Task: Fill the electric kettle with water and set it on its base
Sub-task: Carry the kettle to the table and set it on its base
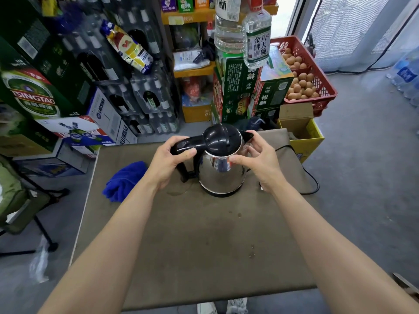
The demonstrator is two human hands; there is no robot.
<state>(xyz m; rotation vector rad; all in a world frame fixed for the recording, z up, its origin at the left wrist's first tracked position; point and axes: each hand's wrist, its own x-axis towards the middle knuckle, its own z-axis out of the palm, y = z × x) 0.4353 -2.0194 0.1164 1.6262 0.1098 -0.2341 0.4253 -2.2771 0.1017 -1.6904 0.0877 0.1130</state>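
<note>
A steel electric kettle (pixel 221 175) with a black lid and black handle stands upright on the brown table (pixel 192 245), lid closed. A black ring under it may be its base; I cannot tell for sure. My left hand (pixel 169 163) is wrapped around the kettle's black handle. My right hand (pixel 256 158) touches the kettle's right side near the spout, thumb on the steel wall and fingers by the rim. A black power cord (pixel 311 180) runs off the table's right side.
A blue cloth (pixel 125 180) lies on the table left of the kettle. Small wet spots (pixel 239 214) dot the tabletop. Stacked drink cartons (pixel 249 91), bottle packs, a red crate of eggs (pixel 303 85) and a yellow box (pixel 301 134) crowd behind the table. A folding chair (pixel 20 200) stands at left.
</note>
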